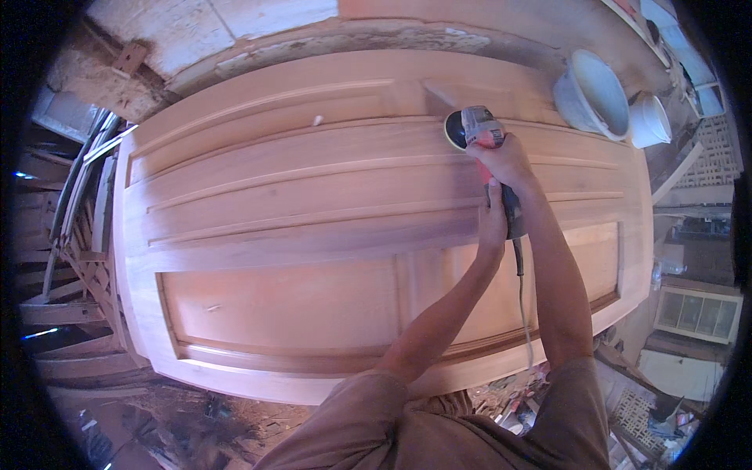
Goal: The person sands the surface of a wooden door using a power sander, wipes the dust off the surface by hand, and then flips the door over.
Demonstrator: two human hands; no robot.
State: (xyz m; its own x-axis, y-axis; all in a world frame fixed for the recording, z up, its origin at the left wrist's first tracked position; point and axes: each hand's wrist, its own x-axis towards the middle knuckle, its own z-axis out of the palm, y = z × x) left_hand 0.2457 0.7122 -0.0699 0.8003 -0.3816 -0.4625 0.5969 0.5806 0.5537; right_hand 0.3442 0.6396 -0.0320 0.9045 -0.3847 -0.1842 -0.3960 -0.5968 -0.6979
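A wide wooden panel door [313, 172] with raised mouldings lies flat in front of me. Both my hands are closed round a red-and-black angle grinder [513, 213] with a round, yellow-edged pad. My right hand [507, 163] grips the front of its body, just behind the grey head. My left hand [493, 221] wraps the rear part, closer to me. The pad is at the door's surface right of the middle, near a long moulding; whether it touches the wood I cannot tell. From the tool's rear a dark power cord [521, 274] hangs across the door toward me.
At the far right, a large pale bucket [591, 95] and a smaller white bucket [651, 121] stand by the door's corner. A small white piece [318, 121] rests on the door. Stacked timber [86, 266] fills the left side, and debris [290, 415] covers the floor.
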